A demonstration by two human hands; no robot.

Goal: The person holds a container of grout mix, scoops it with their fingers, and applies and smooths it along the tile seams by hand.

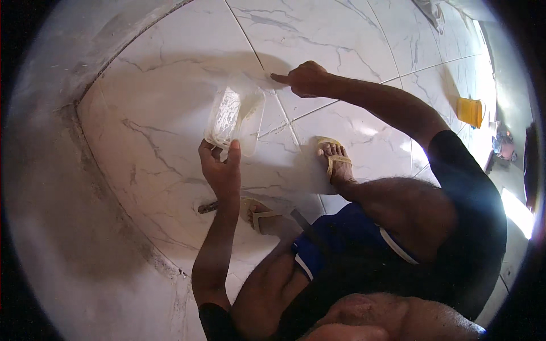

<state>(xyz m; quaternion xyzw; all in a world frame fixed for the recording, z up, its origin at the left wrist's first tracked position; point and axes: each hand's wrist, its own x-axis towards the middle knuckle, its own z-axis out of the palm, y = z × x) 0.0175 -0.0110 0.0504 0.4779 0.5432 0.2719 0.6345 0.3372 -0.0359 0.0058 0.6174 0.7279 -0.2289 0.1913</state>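
My left hand (220, 170) grips the near edge of a clear plastic container (253, 131), thumb on top. The container is tilted above the tiled floor, with whitish smears and some pale paste inside. My right hand (307, 79) reaches across from the right, its index finger stretched out and the other fingers curled. That fingertip is at a joint line between white marbled tiles (335, 34), just beyond the container. Nothing shows in the right hand.
A rough grey wall (57, 187) borders the floor at left. My feet, in yellowish flip-flops (329, 141), stand close by. A dark stick-like handle (208, 208) lies by the left foot. A yellow bucket (470, 112) stands at far right.
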